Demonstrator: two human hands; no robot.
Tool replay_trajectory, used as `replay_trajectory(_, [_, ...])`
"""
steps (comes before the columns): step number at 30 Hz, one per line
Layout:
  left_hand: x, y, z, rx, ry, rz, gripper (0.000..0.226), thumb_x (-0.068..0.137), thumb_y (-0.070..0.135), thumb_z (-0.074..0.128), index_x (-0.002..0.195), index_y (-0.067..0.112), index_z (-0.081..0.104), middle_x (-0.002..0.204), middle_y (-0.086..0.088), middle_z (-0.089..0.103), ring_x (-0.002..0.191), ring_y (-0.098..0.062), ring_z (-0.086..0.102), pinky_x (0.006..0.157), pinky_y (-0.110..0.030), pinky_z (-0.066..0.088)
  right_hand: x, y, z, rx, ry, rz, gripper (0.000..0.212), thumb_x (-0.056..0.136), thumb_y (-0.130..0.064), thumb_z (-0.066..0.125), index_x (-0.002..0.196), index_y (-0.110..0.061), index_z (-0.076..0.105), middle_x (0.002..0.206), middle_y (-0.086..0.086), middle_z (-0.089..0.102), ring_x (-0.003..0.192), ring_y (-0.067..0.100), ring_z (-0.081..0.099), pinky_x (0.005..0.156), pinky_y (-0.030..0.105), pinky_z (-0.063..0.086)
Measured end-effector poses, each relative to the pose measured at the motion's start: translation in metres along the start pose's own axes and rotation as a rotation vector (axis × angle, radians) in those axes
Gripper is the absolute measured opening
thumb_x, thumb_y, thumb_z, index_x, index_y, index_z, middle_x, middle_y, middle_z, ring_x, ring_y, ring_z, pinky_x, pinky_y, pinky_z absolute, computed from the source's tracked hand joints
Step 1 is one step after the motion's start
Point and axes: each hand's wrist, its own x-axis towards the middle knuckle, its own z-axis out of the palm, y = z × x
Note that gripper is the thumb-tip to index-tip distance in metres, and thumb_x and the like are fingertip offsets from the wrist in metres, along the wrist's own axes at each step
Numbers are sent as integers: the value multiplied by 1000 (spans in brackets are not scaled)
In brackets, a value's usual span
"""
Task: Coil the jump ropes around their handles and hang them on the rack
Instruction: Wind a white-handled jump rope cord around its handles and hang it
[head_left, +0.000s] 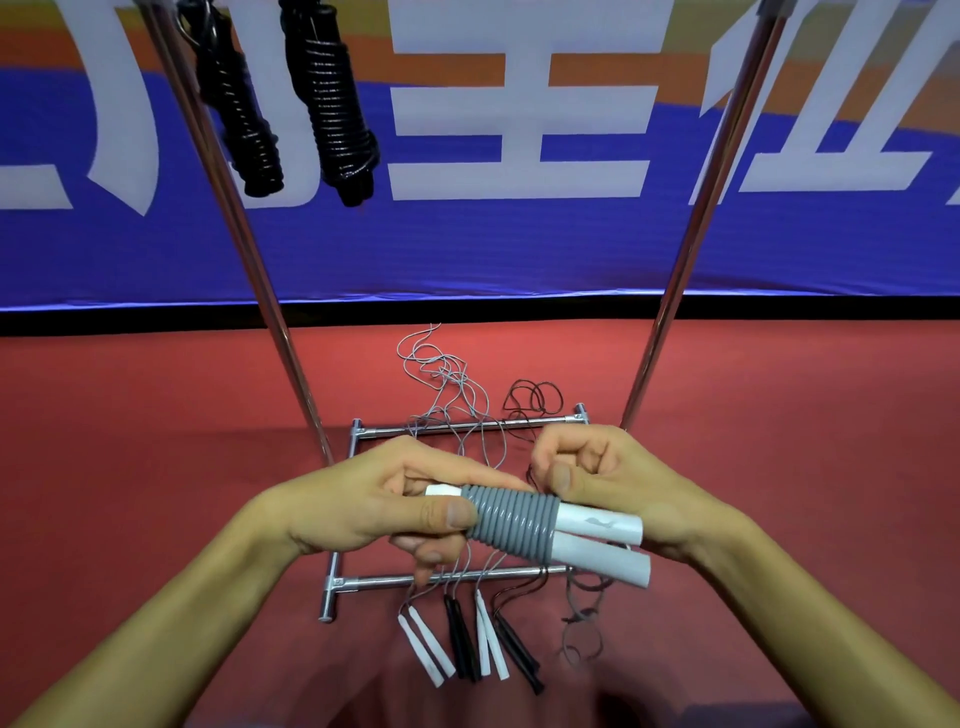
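The rack (691, 244) stands directly ahead of you, uprights rising either side, two coiled black ropes (332, 104) already hung at upper left. The grey jump rope (511, 522) lies crosswise between your hands, white handles paired. Your left hand (374, 509) grips the handle ends; your right hand (597, 478), nearer the coil's advancing edge, pinches the rope. Loose ropes (467, 639) remain on the floor.
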Motion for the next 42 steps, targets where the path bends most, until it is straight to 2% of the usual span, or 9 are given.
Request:
replay_trajectory(6, [2,-3,1,-76,41,80,56,102,34,64,151,8,55,65,-3,56,56,-19,39,62,-21,46,4,0,14,134,142,-92,47,77,-57,84,76,-17,60,63,-5,50,52,5,43,49,16,37])
replay_trajectory(12, [5,-9,0,-98,108,148,62,99,42,69,149,9,56,67,-2,55,55,-16,43,61,-62,40,5,-6,25,216,335,-231,26,89,-4,68,67,-14,58,66,4,54,51,7,55,49,16,44])
replay_trajectory(15, [6,-8,0,-167,170,194,63,98,40,70,149,6,55,65,3,52,56,-12,43,64,-50,49,4,-6,21,35,402,-274,38,89,23,48,79,-10,65,71,3,66,51,14,52,48,21,39])
replay_trajectory(18, [8,-8,-2,-209,260,239,68,97,39,71,150,0,53,68,7,55,58,-9,47,65,-37,54,4,-1,18,-35,358,-274,31,94,7,50,117,1,69,68,-1,60,56,20,49,56,29,40])
replay_trajectory(22, [12,-12,-4,-170,367,253,57,99,36,70,147,7,59,70,-3,53,59,-14,42,68,-41,55,1,-4,25,-35,294,-271,40,90,-20,66,127,-5,66,73,-14,51,64,14,39,60,30,35])
replay_trajectory(26, [16,-16,-3,-44,433,243,43,105,26,59,146,16,61,68,-5,56,60,-21,40,73,-46,53,4,-2,31,4,446,-263,9,89,-37,72,88,-28,74,62,-12,38,55,12,27,51,25,26])
replay_trajectory(34, [25,-23,6,57,569,282,39,103,16,57,141,21,66,69,-11,64,58,-18,45,61,-24,42,9,3,40,245,540,-154,49,99,-20,68,74,12,40,57,-5,19,47,10,13,42,19,18])
replay_trajectory(39, [29,-27,7,76,588,267,40,106,13,55,146,13,60,69,-10,64,59,-23,41,63,-21,48,10,-2,41,259,603,-78,43,98,-24,67,60,-22,48,58,-4,25,53,13,14,46,25,13])
replay_trajectory(42, [32,-29,7,105,615,255,40,106,17,57,146,15,60,69,-10,63,59,-24,40,61,-21,46,9,1,38,204,596,-27,36,99,-32,67,69,-20,53,61,-2,35,52,13,17,52,33,11])
